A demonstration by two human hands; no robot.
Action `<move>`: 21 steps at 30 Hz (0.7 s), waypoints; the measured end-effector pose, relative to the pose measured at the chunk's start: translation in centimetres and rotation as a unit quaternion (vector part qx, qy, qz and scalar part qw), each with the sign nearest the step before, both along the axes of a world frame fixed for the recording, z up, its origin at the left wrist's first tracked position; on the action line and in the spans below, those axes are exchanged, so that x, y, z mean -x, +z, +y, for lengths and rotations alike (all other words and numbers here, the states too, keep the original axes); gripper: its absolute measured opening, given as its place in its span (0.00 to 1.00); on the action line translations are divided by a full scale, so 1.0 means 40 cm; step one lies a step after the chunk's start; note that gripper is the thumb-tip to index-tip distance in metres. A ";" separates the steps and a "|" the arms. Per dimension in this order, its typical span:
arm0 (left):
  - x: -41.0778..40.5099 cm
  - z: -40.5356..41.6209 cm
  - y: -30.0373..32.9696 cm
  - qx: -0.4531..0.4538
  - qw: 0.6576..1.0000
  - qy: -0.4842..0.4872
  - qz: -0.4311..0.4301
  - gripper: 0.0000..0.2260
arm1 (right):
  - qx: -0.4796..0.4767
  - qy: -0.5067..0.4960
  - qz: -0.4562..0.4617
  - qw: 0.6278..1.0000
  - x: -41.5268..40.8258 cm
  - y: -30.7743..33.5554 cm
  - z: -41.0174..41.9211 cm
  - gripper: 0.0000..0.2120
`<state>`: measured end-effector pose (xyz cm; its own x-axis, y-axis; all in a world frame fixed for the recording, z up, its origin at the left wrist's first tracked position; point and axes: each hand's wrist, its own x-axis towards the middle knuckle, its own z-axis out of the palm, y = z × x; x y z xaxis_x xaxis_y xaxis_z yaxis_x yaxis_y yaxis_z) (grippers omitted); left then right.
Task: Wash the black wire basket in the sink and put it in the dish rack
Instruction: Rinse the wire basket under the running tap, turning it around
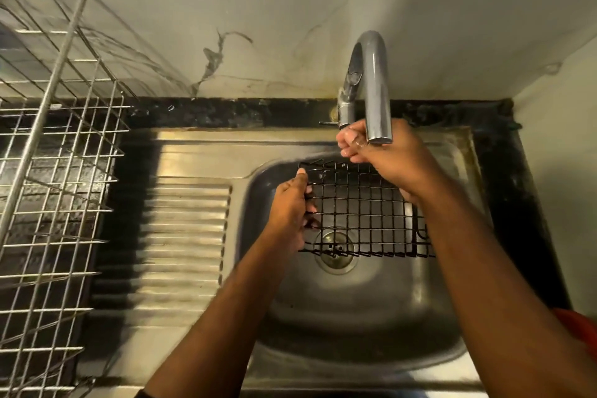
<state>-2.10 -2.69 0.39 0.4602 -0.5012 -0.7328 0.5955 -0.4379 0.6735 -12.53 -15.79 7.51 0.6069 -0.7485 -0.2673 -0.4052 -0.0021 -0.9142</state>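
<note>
Two hands over the sink [445, 152]: left hand [289, 210] grasps the black wire basket [361, 213] by its left edge, above the drain. Right hand [378, 147] fingers curl around the tap spout [376, 90]. Dish rack [55, 152] stands at the surface's left edge.

Both your forearms are bare from the wrists down to the lower frame edge, with no sleeves, watch, bracelet or rings showing. Your left hand [288, 203] and right hand [384, 152] wear no gloves; short, pale fingernails show on both. Below your left forearm, at the bottom edge, sits a sliver of dark fabric, too small to identify.
</note>
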 end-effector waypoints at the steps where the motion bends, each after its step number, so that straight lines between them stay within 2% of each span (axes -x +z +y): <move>1: -0.001 0.003 0.004 -0.001 1.000 0.004 0.000 0.17 | 0.009 0.002 0.003 1.000 -0.005 -0.002 -0.004 0.07; 3: -0.004 0.013 0.006 -0.002 1.000 0.013 0.003 0.18 | 0.057 -0.007 0.018 0.998 -0.019 -0.016 -0.017 0.09; 6: -0.010 0.030 0.001 0.009 0.999 0.030 0.013 0.17 | 0.155 0.008 0.047 0.987 -0.033 -0.036 -0.042 0.04; 7: -0.012 0.034 0.000 0.012 0.999 0.036 0.015 0.17 | 0.184 0.020 0.057 0.981 -0.039 -0.048 -0.053 0.06; 9: -0.011 0.041 0.002 0.019 0.999 0.042 0.013 0.18 | 0.206 0.041 0.055 0.976 -0.051 -0.066 -0.070 0.14; 11: -0.012 0.047 0.004 0.025 0.998 0.050 0.014 0.19 | 0.186 0.060 0.032 0.980 -0.071 -0.079 -0.080 0.29; 13: -0.014 0.053 -0.001 0.024 0.998 0.056 0.021 0.19 | 0.183 0.106 0.036 0.977 -0.093 -0.104 -0.091 0.35; 18: -0.021 0.071 -0.016 0.002 0.996 0.080 0.043 0.17 | 0.285 0.160 0.123 0.937 -0.108 -0.171 -0.091 0.29; 19: -0.020 0.074 -0.015 0.004 0.996 0.080 0.046 0.18 | 0.282 0.159 0.136 0.936 -0.105 -0.180 -0.094 0.28; 21: -0.019 0.077 -0.010 0.002 0.996 0.081 0.049 0.19 | 0.224 0.137 0.092 0.961 -0.103 -0.159 -0.098 0.24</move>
